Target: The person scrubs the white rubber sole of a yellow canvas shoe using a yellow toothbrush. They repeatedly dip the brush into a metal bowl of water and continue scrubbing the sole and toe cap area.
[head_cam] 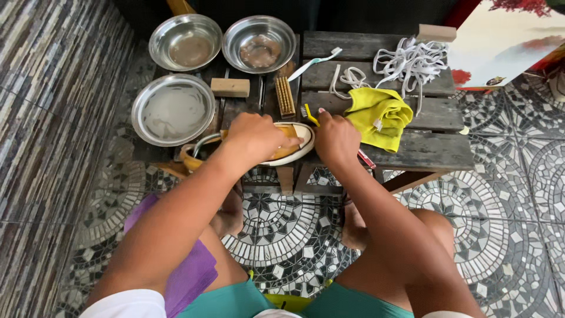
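Note:
My left hand (254, 136) presses down on a mustard-yellow shoe with a white sole (297, 148), holding it on its side at the near edge of a dark wooden pallet table (429, 150). My right hand (336, 139) grips a toothbrush (309, 113) with a yellow head and red handle, its bristles at the toe of the shoe. A crumpled yellow cloth (379, 116) lies just right of my right hand.
Three steel bowls (172, 109) (185, 42) (259, 42) sit at the left and back. A wooden scrub brush (285, 96), a soap bar (230, 87), a white toothbrush (313, 63) and white laces (406, 62) lie on the table. Mosaic floor tiles surround it; a purple cloth (188, 271) lies by my left leg.

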